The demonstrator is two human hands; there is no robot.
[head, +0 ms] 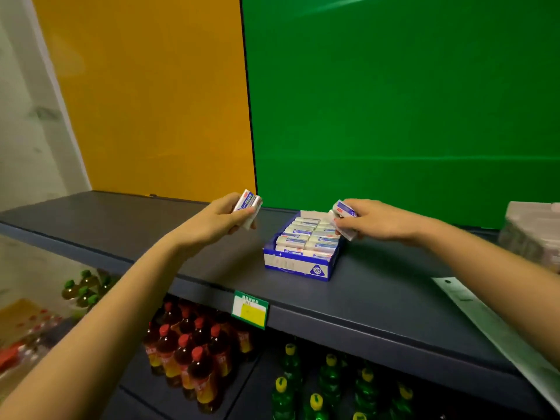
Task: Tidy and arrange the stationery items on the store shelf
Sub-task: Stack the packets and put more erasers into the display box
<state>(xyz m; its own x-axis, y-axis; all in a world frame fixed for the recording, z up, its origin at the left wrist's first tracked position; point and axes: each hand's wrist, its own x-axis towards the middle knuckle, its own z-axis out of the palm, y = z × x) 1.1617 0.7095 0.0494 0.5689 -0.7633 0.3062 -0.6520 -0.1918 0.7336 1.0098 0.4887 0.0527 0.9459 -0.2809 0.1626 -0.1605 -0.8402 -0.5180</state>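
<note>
At centre of the dark shelf [378, 301]: blue-and-white display box [298, 263], open-topped, packed with white erasers [306, 237] in blue-printed sleeves, lying in two neat columns. On the box's front corner, a rounded badge reading "2B"; other print there too blurred to read. Over at ten o'clock from the box, well clear of it: left hand [218, 221], fingers [242, 215] curled tight round a small stack of erasers [248, 204], blue sleeves with a red mark, lettering illegible. At one o'clock, right above the box's far right corner: right hand [375, 221], fingers [348, 227] pinched on more loose erasers [344, 209], exact count hard to tell, lowest one nearly touching the packed rows. On the shelf's front edge at six o'clock, green price tag [250, 309] with a yellow panel, characters unreadable. Down below, red-capped bottles [185, 350] of brown drink and yellow-capped green bottles [330, 386]. At three o'clock, wrapped pale packs [530, 231], cut off by the frame edge, contents unclear.
</note>
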